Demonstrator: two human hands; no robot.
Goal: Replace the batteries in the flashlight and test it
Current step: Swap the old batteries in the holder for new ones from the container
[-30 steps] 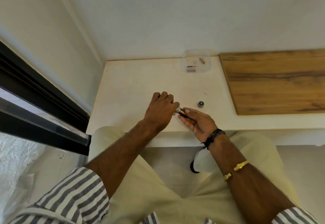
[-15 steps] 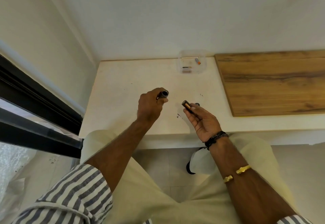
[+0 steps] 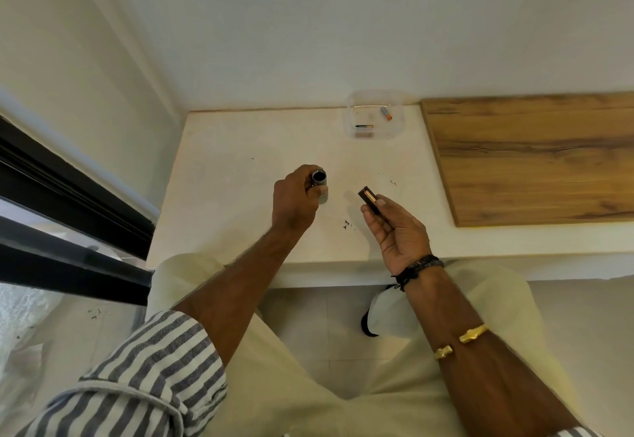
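In the head view, the left hand (image 3: 295, 200) is closed around the flashlight body (image 3: 319, 181), which it holds above the middle of the white counter (image 3: 240, 162), with the open end of the tube turned up and a little toward the far edge; the dark hollow inside is visible, so the tube looks empty. The right hand (image 3: 394, 227) lies palm up, just to the right of the left one and nearer to the front edge of the counter, and its thumb and fingers pinch the battery holder (image 3: 368, 198), a dark narrow piece with a copper-coloured cell showing in it. The long axis of the holder points to the far-left, toward the mouth of the tube, but the two parts are apart, with bare counter between them. At the far edge of the counter stands a clear plastic box (image 3: 375, 114) with two loose batteries (image 3: 386, 113) inside; it is well apart from both hands, and the right hand is nearer to it. I judge that the old cells must now leave the holder, and that fresh ones would come from this box. A wooden board (image 3: 531, 155) covers the right part of the counter.
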